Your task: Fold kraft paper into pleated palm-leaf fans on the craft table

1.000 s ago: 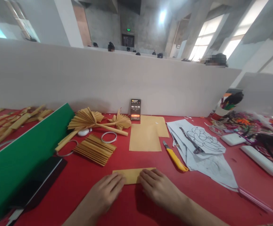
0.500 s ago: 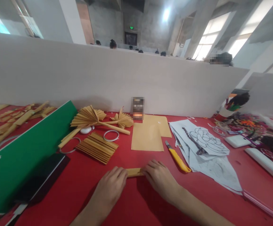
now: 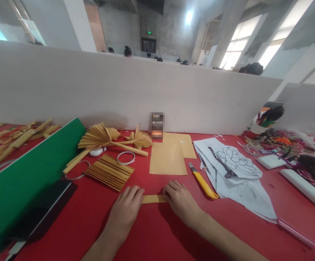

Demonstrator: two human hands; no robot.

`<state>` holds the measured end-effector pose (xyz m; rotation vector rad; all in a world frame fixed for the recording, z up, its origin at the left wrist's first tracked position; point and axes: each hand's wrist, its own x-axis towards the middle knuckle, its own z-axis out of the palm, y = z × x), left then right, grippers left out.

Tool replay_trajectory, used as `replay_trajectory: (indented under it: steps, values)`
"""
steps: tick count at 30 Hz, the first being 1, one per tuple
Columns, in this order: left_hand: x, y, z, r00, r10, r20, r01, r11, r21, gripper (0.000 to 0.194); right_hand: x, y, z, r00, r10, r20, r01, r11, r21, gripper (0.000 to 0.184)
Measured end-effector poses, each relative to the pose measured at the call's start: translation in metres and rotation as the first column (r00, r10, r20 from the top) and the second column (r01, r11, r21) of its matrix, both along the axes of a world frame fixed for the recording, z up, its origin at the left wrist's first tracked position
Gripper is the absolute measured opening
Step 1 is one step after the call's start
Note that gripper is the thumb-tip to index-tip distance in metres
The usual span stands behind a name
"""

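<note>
Two hands at the ends of a folded paper strip (image 3: 154, 199), near the front edge of the red tabletop (image 3: 146, 241).
The left hand (image 3: 127, 207) covers the strip's left end and the right hand (image 3: 181, 202) its right end; the fingers lie close together and bent, but the thumbs are hidden, so I cannot tell if they pinch or only press. Between the strip and the front edge, there is red surface for moving. Toward the back edge, beyond the strip, lie flat yellow sheets (image 3: 168, 161); a pleated paper (image 3: 110, 172) is near on the left, a yellow cutter (image 3: 204, 185) on the right. Farther out, a green board (image 3: 34, 181) limits the left side, and white drawings (image 3: 236, 163) limit the right.
</note>
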<state>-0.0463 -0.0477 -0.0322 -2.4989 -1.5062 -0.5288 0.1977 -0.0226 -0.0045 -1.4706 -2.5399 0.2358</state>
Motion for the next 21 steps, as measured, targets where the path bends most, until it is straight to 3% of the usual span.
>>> replay_trajectory:
  steps: [2,5,9,12,15,18,21]
  values:
    - [0.004,-0.008,-0.003,0.995,-0.071,-0.073,0.081,0.985,0.155,0.05,0.0,0.0,-0.002,1.0,0.002,-0.009,-0.002,1.0,0.004,0.014]
    - [0.011,-0.019,-0.01,0.971,-0.197,-0.137,0.225,0.946,0.233,0.062,0.001,0.002,-0.003,1.0,0.015,-0.019,-0.015,1.0,0.016,0.015]
    - [0.012,-0.025,-0.027,0.972,-0.213,-0.099,0.227,0.958,0.174,0.077,0.002,0.002,-0.003,0.999,0.027,-0.036,-0.025,0.999,0.033,0.014]
    - [0.006,-0.025,-0.032,0.972,-0.217,-0.086,0.226,0.968,0.109,0.074,0.003,-0.003,-0.006,0.999,0.035,0.0,-0.035,0.995,0.098,0.014]
    - [0.005,-0.024,-0.03,0.972,-0.232,-0.047,0.235,0.969,0.073,0.067,0.002,-0.012,-0.012,0.991,0.118,0.07,-0.131,0.964,0.232,0.011]
    - [0.008,-0.025,-0.027,0.972,-0.232,-0.027,0.234,0.97,0.065,0.064,0.003,-0.019,-0.018,0.953,0.282,0.111,-0.303,0.897,0.324,0.033]
    - [0.006,-0.026,-0.023,0.972,-0.232,-0.036,0.234,0.971,0.056,0.062,0.015,-0.017,-0.017,0.917,0.391,0.078,-0.397,0.884,0.245,0.046]
